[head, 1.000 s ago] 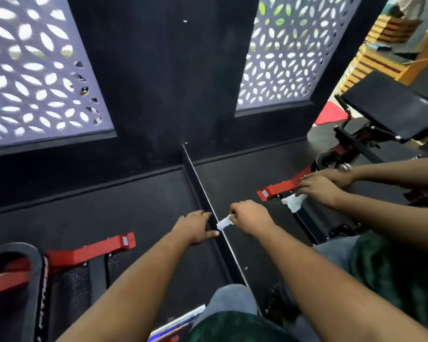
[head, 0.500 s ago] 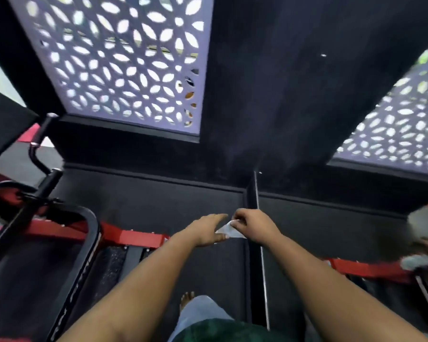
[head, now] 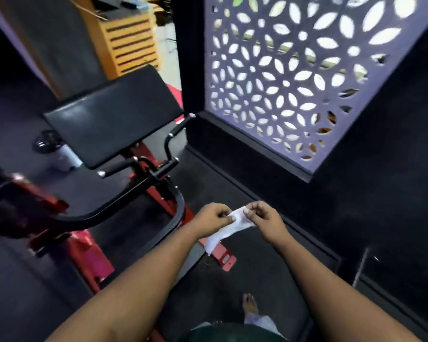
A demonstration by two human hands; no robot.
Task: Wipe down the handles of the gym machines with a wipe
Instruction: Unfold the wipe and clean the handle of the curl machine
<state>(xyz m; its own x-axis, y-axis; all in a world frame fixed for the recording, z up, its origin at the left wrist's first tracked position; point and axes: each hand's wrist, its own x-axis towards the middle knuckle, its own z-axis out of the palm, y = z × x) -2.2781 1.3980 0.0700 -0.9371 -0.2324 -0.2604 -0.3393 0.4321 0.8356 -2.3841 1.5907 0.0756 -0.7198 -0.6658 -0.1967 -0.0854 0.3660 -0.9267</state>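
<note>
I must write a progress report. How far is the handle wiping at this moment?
Done: nothing on this machine shows as wiped. In hand: left hand and right hand pinch the white wipe between them, away from any handle. Left: the black handles under the pad are untouched.

Bare forearms, no sleeves; dark green top [head: 223, 333] at the bottom edge, pale trouser leg [head: 260, 320], bare foot [head: 250, 303].
</note>
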